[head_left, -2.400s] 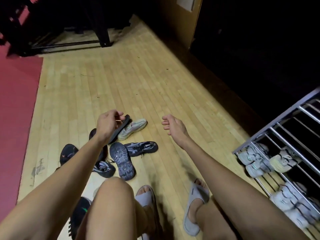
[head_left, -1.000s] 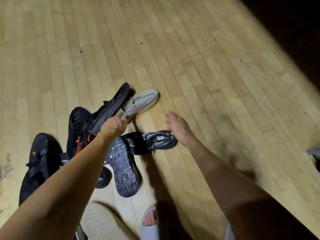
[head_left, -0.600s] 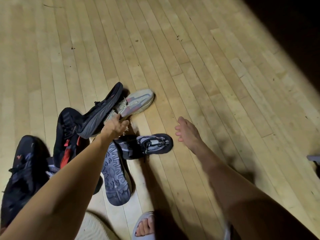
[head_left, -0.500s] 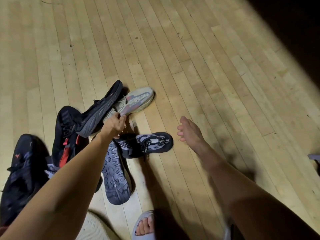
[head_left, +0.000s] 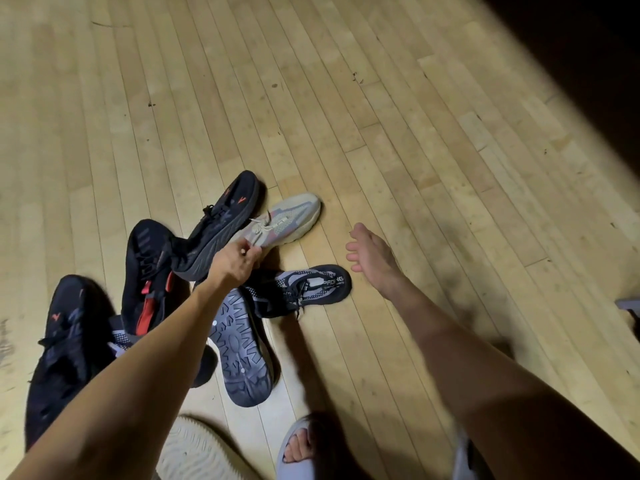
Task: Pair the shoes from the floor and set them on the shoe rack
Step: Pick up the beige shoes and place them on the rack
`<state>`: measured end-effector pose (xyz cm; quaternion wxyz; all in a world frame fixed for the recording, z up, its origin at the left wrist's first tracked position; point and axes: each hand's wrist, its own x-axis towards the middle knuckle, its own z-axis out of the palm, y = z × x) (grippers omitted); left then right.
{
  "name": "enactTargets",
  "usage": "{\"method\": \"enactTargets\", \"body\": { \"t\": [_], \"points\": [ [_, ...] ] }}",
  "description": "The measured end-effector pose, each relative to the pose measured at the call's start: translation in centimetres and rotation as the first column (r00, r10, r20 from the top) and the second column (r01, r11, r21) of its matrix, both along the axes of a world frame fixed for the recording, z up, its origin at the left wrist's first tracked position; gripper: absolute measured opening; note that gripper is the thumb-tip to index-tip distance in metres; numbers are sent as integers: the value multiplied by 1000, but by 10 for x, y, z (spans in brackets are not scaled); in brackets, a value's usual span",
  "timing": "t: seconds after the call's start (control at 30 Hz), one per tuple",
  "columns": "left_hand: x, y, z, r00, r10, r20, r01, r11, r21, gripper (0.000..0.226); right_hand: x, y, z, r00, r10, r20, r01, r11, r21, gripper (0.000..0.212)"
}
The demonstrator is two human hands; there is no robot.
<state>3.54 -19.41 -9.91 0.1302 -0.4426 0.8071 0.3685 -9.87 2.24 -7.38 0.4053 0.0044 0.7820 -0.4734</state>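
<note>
My left hand (head_left: pixel 233 263) pinches the heel end of a beige sneaker (head_left: pixel 287 218) that lies on the wooden floor. A black sneaker with orange marks (head_left: pixel 221 220) leans against it on the left. My right hand (head_left: pixel 370 252) hovers open above the floor, right of a black-and-grey knit shoe (head_left: pixel 304 287). Its mate lies sole up (head_left: pixel 240 355) under my left forearm. Another black shoe with red lining (head_left: pixel 147 271) and a black sneaker (head_left: pixel 59 344) lie at the left. A beige sole (head_left: pixel 199 452) shows at the bottom edge.
My foot in a grey slide sandal (head_left: pixel 298 452) stands at the bottom centre. A grey metal corner (head_left: pixel 628 303) of something pokes in at the right edge. Bare wooden floor stretches beyond the shoe pile; the upper right is dark.
My left hand has closed on the beige sneaker's heel and shifted it slightly. My right hand moved a little right, away from the knit shoe. The camera dropped from the rack toward the pile.
</note>
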Motion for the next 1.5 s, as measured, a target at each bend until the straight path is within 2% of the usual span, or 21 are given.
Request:
{"method": "enactTargets", "body": {
  "t": [0.07, 0.27, 0.33, 0.4, 0.47, 0.5, 0.57, 0.63, 0.7, 0.77, 0.9, 1.07, 1.2, 1.27, 1.4, 1.47, 1.5],
  "points": [
    [2, 2, 9, 995, 13, -102, -12, 1000, 12, 24, 3, 0, 8, 1000, -17, 14, 18, 1000, -25, 50],
    [-22, 43, 79, 923, -158, -351, 134, 987, -91, 28, 17, 3, 37, 990, -135, 37, 137, 988, -71, 44],
    [-27, 63, 103, 899, -135, -416, 96, 989, -114, 24, 22, 10, 57, 967, -254, 8, 254, 965, -67, 47],
    [-30, 80, 128, 864, -65, -499, 10, 994, -111, 26, 27, 26, 78, 924, -378, -63, 375, 926, -46, 39],
    [-33, 98, 156, 815, 13, -579, -56, 997, -57, 29, 34, 42, 105, 925, -375, 68, 380, 922, -77, 38],
    [-33, 109, 170, 795, 21, -606, -58, 997, -42, 30, 38, 49, 119, 929, -332, 162, 352, 929, -113, 45],
    [-31, 136, 197, 764, 22, -645, -21, 1000, 9, 29, 41, 59, 151, 933, -282, 223, 327, 924, -198, 57],
    [-27, 165, 221, 722, 7, -692, 34, 998, 46, 28, 39, 68, 181, 909, -374, 181, 413, 865, -284, 58],
    [-22, 192, 242, 680, -17, -733, 83, 995, 54, 30, 36, 82, 209, 843, -522, 132, 534, 776, -336, 53],
    [-16, 218, 264, 651, -22, -759, 132, 988, 84, 28, 33, 99, 237, 785, -615, 69, 589, 708, -389, 48],
    [-4, 262, 306, 639, -57, -767, 238, 963, 126, 27, 40, 142, 294, 719, -695, 0, 599, 619, -507, 26],
    [4, 308, 350, 644, -160, -748, 359, 927, 110, 27, 57, 200, 334, 654, -753, -65, 601, 570, -560, 28],
    [12, 344, 369, 617, -249, -747, 403, 915, 29, 28, 68, 238, 341, 570, -821, 13, 689, 469, -553, 29],
    [15, 361, 369, 602, -250, -758, 393, 920, 9, 27, 73, 255, 340, 541, -837, 82, 714, 406, -570, 25],
    [14, 380, 358, 539, -150, -829, 148, 986, -82, 23, 78, 287, 330, 483, -869, 110, 752, 346, -561, 23],
    [10, 384, 347, 584, -140, -800, 165, 985, -52, 32, 78, 299, 322, 467, -879, 98, 760, 343, -551, 26],
    [7, 387, 339, 629, -116, -769, 217, 976, 30, 33, 79, 304, 318, 462, -882, 89, 764, 346, -545, 27]
  ]
}}
